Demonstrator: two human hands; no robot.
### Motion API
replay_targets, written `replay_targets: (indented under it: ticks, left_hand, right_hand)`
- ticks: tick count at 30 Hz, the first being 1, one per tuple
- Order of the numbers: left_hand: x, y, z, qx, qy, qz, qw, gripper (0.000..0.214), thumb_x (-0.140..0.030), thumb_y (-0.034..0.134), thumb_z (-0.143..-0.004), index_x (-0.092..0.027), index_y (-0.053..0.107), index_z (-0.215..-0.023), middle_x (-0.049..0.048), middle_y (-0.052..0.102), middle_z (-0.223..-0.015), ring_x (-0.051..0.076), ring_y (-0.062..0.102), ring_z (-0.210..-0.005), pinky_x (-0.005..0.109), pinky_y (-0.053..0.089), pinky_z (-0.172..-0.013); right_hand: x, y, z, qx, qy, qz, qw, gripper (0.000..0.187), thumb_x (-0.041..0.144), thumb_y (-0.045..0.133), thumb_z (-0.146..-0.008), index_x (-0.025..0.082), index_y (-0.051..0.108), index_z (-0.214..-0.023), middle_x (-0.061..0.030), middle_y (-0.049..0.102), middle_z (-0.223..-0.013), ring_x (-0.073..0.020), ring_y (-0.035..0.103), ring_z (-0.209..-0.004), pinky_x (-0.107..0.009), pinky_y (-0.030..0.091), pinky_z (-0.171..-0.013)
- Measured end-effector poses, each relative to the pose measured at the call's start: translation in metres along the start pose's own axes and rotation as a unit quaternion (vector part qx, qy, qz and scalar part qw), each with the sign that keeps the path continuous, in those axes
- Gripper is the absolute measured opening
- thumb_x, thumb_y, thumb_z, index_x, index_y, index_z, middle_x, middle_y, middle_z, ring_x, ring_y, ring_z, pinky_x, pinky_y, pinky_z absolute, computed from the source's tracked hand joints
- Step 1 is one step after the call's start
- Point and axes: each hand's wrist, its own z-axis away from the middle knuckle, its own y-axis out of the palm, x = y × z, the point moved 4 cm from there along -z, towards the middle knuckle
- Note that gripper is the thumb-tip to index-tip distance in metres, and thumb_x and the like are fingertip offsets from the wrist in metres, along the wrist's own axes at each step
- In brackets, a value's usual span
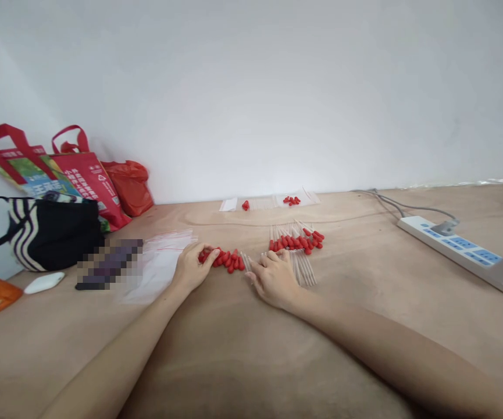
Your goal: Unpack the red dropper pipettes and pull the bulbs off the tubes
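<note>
A row of red-bulbed droppers (232, 262) with thin clear stems lies on the table between my hands. My left hand (191, 266) curls its fingers and thumb round the red bulbs at the row's left end. At the stem side, my right hand (274, 278) rests with bent fingers, its thumb and index finger against the clear stems; how many it grips is hidden. Just behind my right hand lies a second, larger heap of red-bulbed droppers (297, 241), stems pointing both away and toward me.
Clear zip bags (159, 265) lie left, beside a pixelated dark object (111, 265) and a white case (44, 283). A black bag (59, 230) and red shopping bags (89, 180) stand behind. Filled packets (262, 202) lie by the wall. A power strip (460, 247) sits right.
</note>
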Motion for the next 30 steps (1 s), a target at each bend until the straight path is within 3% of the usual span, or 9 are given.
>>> replay_targets:
  ticks: [8, 12, 17, 20, 22, 25, 30]
  left_hand:
    - [-0.003, -0.002, 0.003, -0.039, 0.039, -0.03, 0.998, 0.021, -0.036, 0.047, -0.079, -0.019, 0.058, -0.074, 0.0027, 0.062, -0.072, 0.018, 0.055, -0.071, 0.03, 0.043, -0.067]
    - [-0.017, -0.003, 0.003, -0.037, 0.077, -0.032, 0.996, 0.02, -0.032, 0.048, -0.079, -0.018, 0.06, -0.074, 0.0037, 0.062, -0.073, 0.018, 0.054, -0.073, 0.032, 0.041, -0.071]
    - [-0.052, 0.017, -0.011, 0.069, 0.083, -0.038, 0.993, 0.018, -0.034, 0.053, -0.076, -0.019, 0.063, -0.072, 0.0034, 0.06, -0.076, 0.02, 0.053, -0.079, 0.034, 0.039, -0.073]
    - [-0.076, 0.041, -0.028, 0.149, 0.074, -0.051, 0.985, 0.021, -0.04, 0.056, -0.073, -0.02, 0.065, -0.073, 0.0048, 0.059, -0.082, 0.022, 0.052, -0.086, 0.036, 0.039, -0.076]
    - [-0.087, 0.057, -0.041, 0.186, 0.034, -0.061, 0.98, 0.027, -0.047, 0.055, -0.072, -0.022, 0.066, -0.072, 0.0055, 0.059, -0.085, 0.024, 0.051, -0.092, 0.036, 0.038, -0.079]
    - [-0.093, 0.077, -0.057, 0.242, -0.051, -0.074, 0.966, 0.032, -0.052, 0.054, -0.069, -0.022, 0.067, -0.067, 0.0054, 0.062, -0.08, 0.026, 0.053, -0.092, 0.035, 0.039, -0.078]
    - [-0.091, 0.094, -0.066, 0.296, -0.109, -0.073, 0.946, 0.034, -0.052, 0.057, -0.064, -0.02, 0.064, -0.057, 0.0022, 0.058, -0.053, 0.02, 0.057, -0.062, 0.028, 0.04, -0.058]
  right_hand:
    - [0.0, -0.002, 0.0, 0.01, 0.041, -0.046, 0.998, 0.033, 0.042, 0.039, -0.086, 0.019, 0.06, -0.077, -0.0046, 0.063, -0.073, -0.0186, 0.049, -0.078, -0.035, 0.022, -0.072]
    - [-0.021, -0.013, 0.008, -0.06, 0.076, -0.093, 0.991, 0.027, 0.037, 0.04, -0.087, 0.022, 0.062, -0.082, -0.0016, 0.064, -0.072, -0.0149, 0.05, -0.074, -0.033, 0.021, -0.07]
    - [-0.067, -0.034, 0.031, -0.165, 0.076, -0.078, 0.98, 0.027, 0.03, 0.04, -0.087, 0.021, 0.065, -0.081, -0.002, 0.064, -0.069, -0.0135, 0.048, -0.068, -0.032, 0.021, -0.072]
    - [-0.093, -0.041, 0.044, -0.183, 0.086, -0.031, 0.979, 0.03, 0.029, 0.039, -0.087, 0.02, 0.064, -0.073, -0.0014, 0.062, -0.063, -0.0132, 0.047, -0.066, -0.032, 0.021, -0.073]
    - [-0.105, -0.043, 0.05, -0.185, 0.101, -0.01, 0.977, 0.031, 0.028, 0.039, -0.087, 0.019, 0.063, -0.07, -0.0009, 0.061, -0.062, -0.0126, 0.046, -0.064, -0.031, 0.021, -0.072]
    - [-0.112, -0.044, 0.053, -0.192, 0.12, 0.0, 0.974, 0.031, 0.029, 0.039, -0.087, 0.019, 0.063, -0.07, -0.0006, 0.062, -0.065, -0.0118, 0.046, -0.063, -0.031, 0.021, -0.073]
    - [-0.105, -0.042, 0.049, -0.18, 0.108, -0.005, 0.978, 0.031, 0.029, 0.038, -0.087, 0.02, 0.064, -0.072, -0.0008, 0.062, -0.064, -0.0123, 0.048, -0.065, -0.032, 0.021, -0.075]
